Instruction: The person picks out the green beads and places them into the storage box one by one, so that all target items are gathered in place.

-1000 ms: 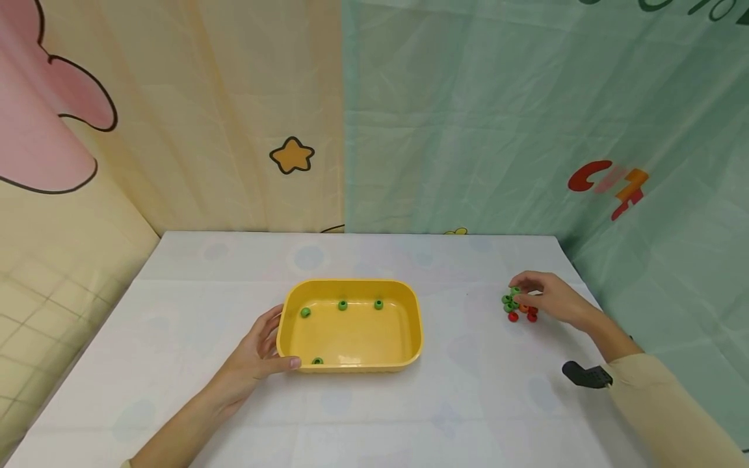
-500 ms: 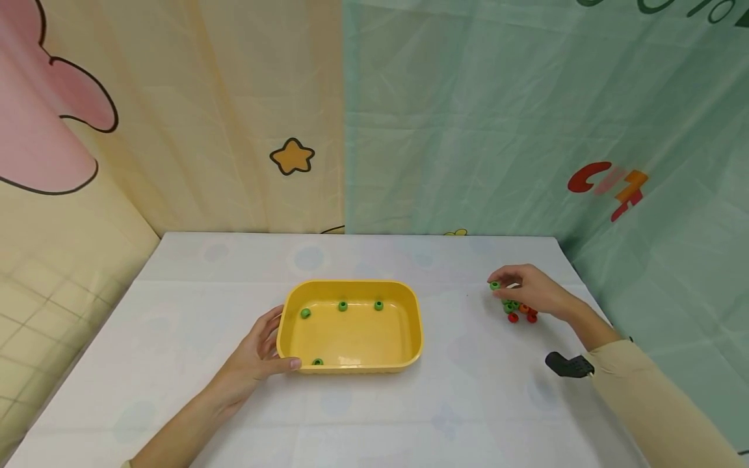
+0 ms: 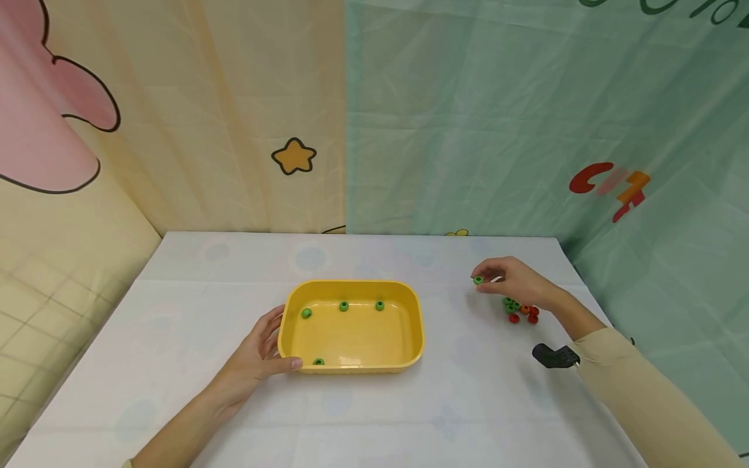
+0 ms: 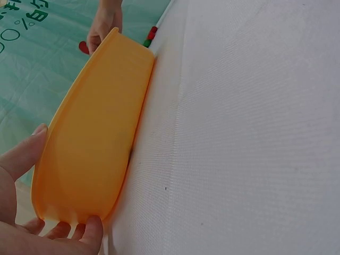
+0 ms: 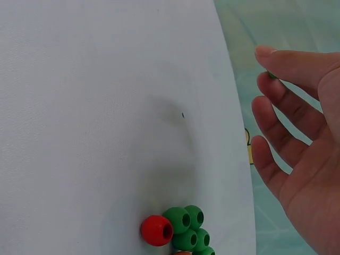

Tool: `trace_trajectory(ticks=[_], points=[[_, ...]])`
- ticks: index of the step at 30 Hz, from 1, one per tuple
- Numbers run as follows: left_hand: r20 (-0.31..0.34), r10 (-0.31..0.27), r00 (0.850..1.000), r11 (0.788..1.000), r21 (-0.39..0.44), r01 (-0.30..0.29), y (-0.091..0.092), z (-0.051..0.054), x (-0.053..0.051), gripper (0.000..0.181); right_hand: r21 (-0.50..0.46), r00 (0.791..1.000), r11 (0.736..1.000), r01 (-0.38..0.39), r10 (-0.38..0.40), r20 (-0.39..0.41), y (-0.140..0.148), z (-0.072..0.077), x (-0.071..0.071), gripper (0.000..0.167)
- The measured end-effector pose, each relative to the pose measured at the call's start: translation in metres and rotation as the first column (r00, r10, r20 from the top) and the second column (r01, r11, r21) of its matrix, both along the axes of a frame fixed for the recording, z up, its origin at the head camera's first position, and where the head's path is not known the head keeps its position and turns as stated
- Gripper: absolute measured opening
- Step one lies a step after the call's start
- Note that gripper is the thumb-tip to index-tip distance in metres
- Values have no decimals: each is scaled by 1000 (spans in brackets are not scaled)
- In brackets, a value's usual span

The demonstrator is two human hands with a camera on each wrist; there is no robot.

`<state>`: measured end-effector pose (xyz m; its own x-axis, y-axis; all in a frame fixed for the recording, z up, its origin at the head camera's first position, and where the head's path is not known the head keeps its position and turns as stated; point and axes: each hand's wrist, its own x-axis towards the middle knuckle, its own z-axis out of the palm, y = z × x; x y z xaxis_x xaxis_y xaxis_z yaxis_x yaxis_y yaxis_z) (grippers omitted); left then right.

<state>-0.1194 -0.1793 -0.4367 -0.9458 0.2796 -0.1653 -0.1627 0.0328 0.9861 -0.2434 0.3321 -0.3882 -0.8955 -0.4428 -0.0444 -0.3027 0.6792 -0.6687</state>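
One white table bears a yellow tray, mouth up, long axis left to right. The left hand grips its left end. The right hand, near a bead pile, thumb meeting fingertip, other fingers loosely bent, pinches a green bead right of the tray.

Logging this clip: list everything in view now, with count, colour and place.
Table: 1, white, foreground
Tray: 1, yellow, mid-table
Tray beads: 4, green, three toward the far side, one near side
Held bead: 1, green, pinched in right hand
Clustered green beads: at least 5, green, right of tray
Red beads: 3, red, same cluster
Orange bead: 1, orange, same cluster
Backdrop: count unclear, cream and green, printed, behind table
Black device: 1, black, by right sleeve
Sleeves: 2, beige, both arms
Hands: 2, bare; left hand grips tray's left end, right above table
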Motion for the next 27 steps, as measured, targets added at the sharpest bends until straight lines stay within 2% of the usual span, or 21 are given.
trace_trajectory(ticks=[5, 9, 27], points=[[19, 13, 1000, 1000, 0, -13, 0, -1, -1, 107, 20, 1000, 1000, -7, 6, 24, -9, 2, -5, 27], [9, 6, 1000, 1000, 4, -6, -1, -2, -1, 106, 15, 999, 1000, -20, 20, 32, -16, 3, -11, 27], [23, 16, 1000, 1000, 2, -17, 0, -1, -1, 107, -4, 995, 995, -105, 105, 0, -46, 6, -22, 23]])
